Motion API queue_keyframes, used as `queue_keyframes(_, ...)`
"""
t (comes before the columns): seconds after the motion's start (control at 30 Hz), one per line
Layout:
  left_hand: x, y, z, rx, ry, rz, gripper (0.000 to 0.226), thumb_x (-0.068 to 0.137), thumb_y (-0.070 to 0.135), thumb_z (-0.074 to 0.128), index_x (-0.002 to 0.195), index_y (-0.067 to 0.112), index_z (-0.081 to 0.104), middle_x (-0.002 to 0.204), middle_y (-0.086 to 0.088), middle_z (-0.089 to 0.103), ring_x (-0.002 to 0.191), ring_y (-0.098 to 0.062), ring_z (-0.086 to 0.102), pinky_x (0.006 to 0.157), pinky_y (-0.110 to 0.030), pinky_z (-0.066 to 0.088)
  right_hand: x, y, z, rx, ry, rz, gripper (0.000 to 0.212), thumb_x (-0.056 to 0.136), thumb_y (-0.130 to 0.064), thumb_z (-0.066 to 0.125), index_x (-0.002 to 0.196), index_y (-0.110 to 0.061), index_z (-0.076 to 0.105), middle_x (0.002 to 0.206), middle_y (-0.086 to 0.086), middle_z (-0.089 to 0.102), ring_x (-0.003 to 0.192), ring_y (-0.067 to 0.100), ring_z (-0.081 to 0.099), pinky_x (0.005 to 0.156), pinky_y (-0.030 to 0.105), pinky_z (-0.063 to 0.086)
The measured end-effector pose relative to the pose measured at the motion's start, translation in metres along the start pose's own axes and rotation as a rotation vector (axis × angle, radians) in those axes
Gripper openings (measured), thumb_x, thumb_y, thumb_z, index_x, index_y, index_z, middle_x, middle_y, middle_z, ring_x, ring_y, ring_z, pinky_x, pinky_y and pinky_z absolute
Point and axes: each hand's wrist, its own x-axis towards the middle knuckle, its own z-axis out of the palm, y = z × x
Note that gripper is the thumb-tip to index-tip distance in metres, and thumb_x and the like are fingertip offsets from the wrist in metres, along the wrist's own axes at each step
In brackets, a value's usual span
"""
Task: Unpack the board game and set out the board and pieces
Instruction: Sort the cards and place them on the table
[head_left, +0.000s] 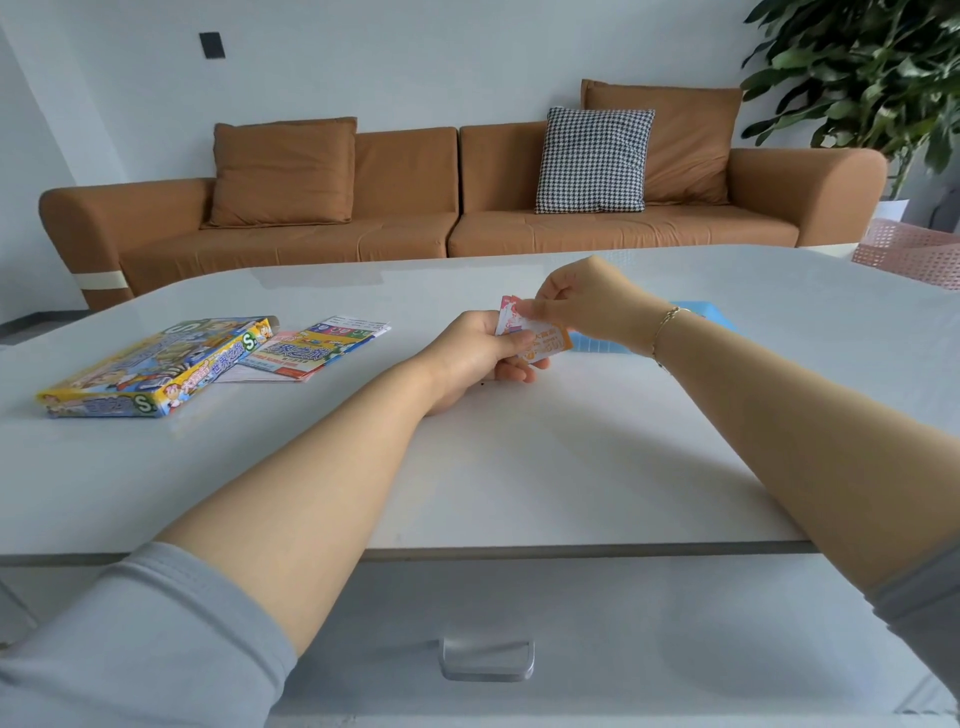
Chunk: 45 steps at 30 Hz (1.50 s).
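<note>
Here the left hand (485, 353) grips a small stack of pink-and-orange paper game cards (530, 332) while the right hand (576, 306) pinches the top card's far edge; peeling one card at a time with a steady lower grip should keep the stack from fanning. The cards sit between both hands above the glossy white surface (519, 467), well to the right of the colourful flat cardboard game box (156, 369).

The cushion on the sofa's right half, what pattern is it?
Black-and-white houndstooth cushion, clearest in the head view.
</note>
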Motion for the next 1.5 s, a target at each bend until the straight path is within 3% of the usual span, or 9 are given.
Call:
queue_keyframes(0.17, -0.001, 0.001, 0.0015, -0.008, 0.002, -0.002, 0.014, 0.097, 0.008, 0.048, 0.106, 0.006, 0.058, 0.082, -0.009, 0.067, 0.05, -0.003, 0.061, 0.053, -0.013, 0.049, -0.0059, 0.0045, -0.0089, 0.095, -0.109, -0.005, 0.015, 0.086, -0.018, 0.067, 0.089, -0.003, 0.069, 0.086, 0.009, 0.067, 0.064, 0.009, 0.052, 0.061, 0.016, 0.043)
queue_keyframes(0.37, -0.0003, 0.0006, 0.0009, 0.015, -0.007, -0.003, 0.014, 0.098, 0.01, 0.048, 0.106, 0.007, 0.059, 0.084, -0.009, 0.068, 0.053, -0.003, 0.061, 0.056, -0.013, 0.05, 0.0012, 0.0015, -0.0019, -0.016, -0.005, 0.065, 0.058, 0.079, -0.056, 0.065, 0.08, 0.002, 0.067, 0.073, 0.007, 0.058, 0.068, 0.014, 0.049, 0.066, 0.029, 0.041)
queue_keyframes(0.67, -0.0011, 0.0013, 0.0005, -0.013, 0.004, 0.004, 0.016, 0.097, 0.008, 0.048, 0.108, 0.005, 0.058, 0.083, -0.01, 0.067, 0.05, -0.003, 0.06, 0.053, -0.012, 0.048, -0.0034, 0.0014, -0.0034, 0.035, -0.029, -0.037, 0.022, 0.086, -0.022, 0.067, 0.091, -0.001, 0.072, 0.094, 0.01, 0.071, 0.077, 0.013, 0.058, 0.075, 0.027, 0.051)
queue_keyframes(0.83, -0.0009, 0.001, 0.0002, -0.003, -0.001, 0.006, 0.015, 0.098, 0.009, 0.047, 0.107, 0.006, 0.059, 0.083, -0.01, 0.067, 0.051, -0.003, 0.06, 0.053, -0.013, 0.048, -0.0029, -0.0002, -0.0027, 0.05, 0.021, -0.003, 0.033, 0.083, -0.04, 0.068, 0.077, -0.008, 0.07, 0.068, -0.001, 0.062, 0.06, 0.009, 0.049, 0.058, 0.019, 0.04)
queue_keyframes(1.03, -0.0008, 0.0005, 0.0003, 0.004, 0.007, 0.001, 0.013, 0.097, 0.008, 0.048, 0.104, 0.007, 0.06, 0.082, -0.009, 0.067, 0.051, -0.003, 0.06, 0.053, -0.013, 0.048, -0.0025, 0.0003, -0.0053, 0.074, -0.013, -0.035, 0.017, 0.086, -0.02, 0.068, 0.089, -0.003, 0.072, 0.091, 0.011, 0.072, 0.077, 0.014, 0.061, 0.074, 0.028, 0.052)
queue_keyframes(1.13, -0.0009, 0.0008, 0.0008, 0.003, -0.002, 0.003, 0.012, 0.097, 0.009, 0.049, 0.096, 0.011, 0.061, 0.082, -0.009, 0.068, 0.051, -0.004, 0.059, 0.052, -0.013, 0.048, -0.0056, -0.0007, -0.0061, 0.083, -0.034, -0.006, 0.023, 0.085, -0.03, 0.068, 0.085, -0.008, 0.073, 0.08, 0.002, 0.069, 0.07, 0.01, 0.057, 0.062, 0.017, 0.047)
queue_keyframes(1.27, -0.0014, 0.0009, 0.0011, 0.001, 0.001, 0.001, 0.013, 0.097, 0.009, 0.049, 0.094, 0.012, 0.061, 0.082, -0.009, 0.068, 0.051, -0.005, 0.059, 0.052, -0.013, 0.047, -0.0029, -0.0022, -0.0013, 0.047, 0.005, -0.032, 0.026, 0.082, -0.032, 0.071, 0.079, -0.006, 0.07, 0.084, 0.011, 0.071, 0.073, 0.015, 0.057, 0.073, 0.033, 0.051)
queue_keyframes(1.4, -0.0024, 0.0012, 0.0005, -0.023, 0.02, 0.001, 0.013, 0.097, 0.007, 0.048, 0.094, 0.01, 0.06, 0.079, -0.009, 0.067, 0.049, -0.003, 0.06, 0.05, -0.012, 0.046, -0.0041, -0.0016, -0.0058, 0.055, -0.047, -0.026, 0.011, 0.086, -0.01, 0.066, 0.092, -0.003, 0.071, 0.096, 0.012, 0.071, 0.078, 0.013, 0.059, 0.061, 0.011, 0.048)
queue_keyframes(1.5, -0.0022, 0.0016, 0.0005, -0.014, 0.012, 0.004, 0.013, 0.097, 0.007, 0.048, 0.095, 0.01, 0.06, 0.08, -0.009, 0.067, 0.049, -0.003, 0.06, 0.05, -0.012, 0.046, -0.0061, -0.0017, -0.0057, 0.089, -0.046, 0.004, 0.019, 0.084, -0.025, 0.069, 0.089, -0.007, 0.073, 0.086, 0.004, 0.071, 0.071, 0.01, 0.056, 0.058, 0.013, 0.042)
